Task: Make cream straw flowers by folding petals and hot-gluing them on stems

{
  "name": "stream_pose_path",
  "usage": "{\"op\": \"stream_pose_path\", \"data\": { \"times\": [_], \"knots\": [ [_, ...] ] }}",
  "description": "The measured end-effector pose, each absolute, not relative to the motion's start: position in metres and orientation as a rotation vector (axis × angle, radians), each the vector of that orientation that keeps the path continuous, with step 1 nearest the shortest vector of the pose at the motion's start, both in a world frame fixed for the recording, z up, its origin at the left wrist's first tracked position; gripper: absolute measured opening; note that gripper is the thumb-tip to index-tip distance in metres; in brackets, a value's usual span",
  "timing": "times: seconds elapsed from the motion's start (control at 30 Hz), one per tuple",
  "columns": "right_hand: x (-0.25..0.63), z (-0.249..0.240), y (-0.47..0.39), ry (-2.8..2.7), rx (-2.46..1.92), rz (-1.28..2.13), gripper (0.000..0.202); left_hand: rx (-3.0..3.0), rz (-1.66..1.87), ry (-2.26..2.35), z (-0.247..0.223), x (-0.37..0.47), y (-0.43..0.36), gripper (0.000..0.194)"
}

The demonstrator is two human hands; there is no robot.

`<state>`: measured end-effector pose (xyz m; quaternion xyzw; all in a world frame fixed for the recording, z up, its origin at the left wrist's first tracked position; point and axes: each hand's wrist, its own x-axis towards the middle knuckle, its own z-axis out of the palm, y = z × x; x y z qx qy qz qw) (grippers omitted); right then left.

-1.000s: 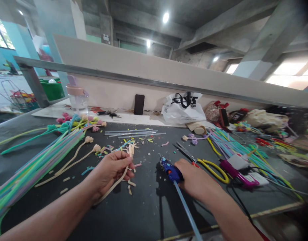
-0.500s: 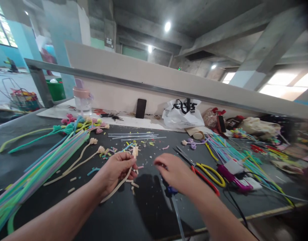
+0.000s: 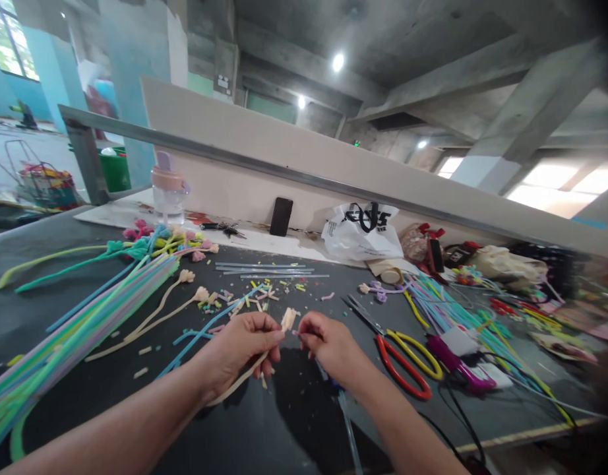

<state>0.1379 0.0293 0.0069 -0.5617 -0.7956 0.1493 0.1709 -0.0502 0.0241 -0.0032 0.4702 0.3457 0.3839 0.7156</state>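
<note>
My left hand [image 3: 247, 349] pinches a cream fuzzy pipe cleaner [image 3: 242, 379] just below its bunched, looped end [image 3: 289, 319]. The stem trails down to the left under the palm. Close to that bunched end, my right hand [image 3: 326, 343] has thumb and fingers pressed together. A tiny pinkish bit shows at its fingertips, too small to name. Beneath the right wrist lies a partly hidden dark blue object with a clear stick [image 3: 351, 432] reaching toward the table's front. Two finished-looking cream stems [image 3: 155, 323] with knotted heads lie left of my hands.
Scissors [image 3: 407, 363] with red and yellow handles lie right of my hands, beside a magenta corded tool [image 3: 459, 366]. Clear sticks [image 3: 267, 269] and cut scraps lie ahead. Pipe cleaner bundles [image 3: 101, 323] flank both sides. Behind stand a bottle [image 3: 168, 194], phone [image 3: 281, 216] and white bag [image 3: 361, 231].
Both hands have come closer together, the left moving right with the cream pipe cleaner. Its bunched end now sits beside my right fingertips. More of a blue pipe cleaner shows behind my left hand.
</note>
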Motion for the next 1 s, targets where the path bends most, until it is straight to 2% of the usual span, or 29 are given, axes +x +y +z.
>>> {"op": "stream_pose_path", "data": {
  "times": [0.23, 0.5, 0.87, 1.0],
  "knots": [
    [0.132, 0.015, 0.039, -2.287, -1.531, 0.354, 0.028, 0.947, 1.005, 0.779, -0.002, -0.059, 0.037, 0.023],
    [0.09, 0.017, 0.045, -2.493, -1.593, 0.352, 0.008, 0.941, 1.011, 0.702, -0.003, -0.059, 0.036, 0.022],
    [0.102, 0.007, 0.032, -2.286, -1.483, 0.605, 0.021, 0.991, 0.904, 0.672, 0.001, -0.057, 0.027, 0.023],
    [0.122, 0.011, 0.02, -2.043, -1.5, 0.734, 0.012, 0.967, 0.826, 0.671, -0.001, -0.055, 0.025, 0.022]
  ]
}}
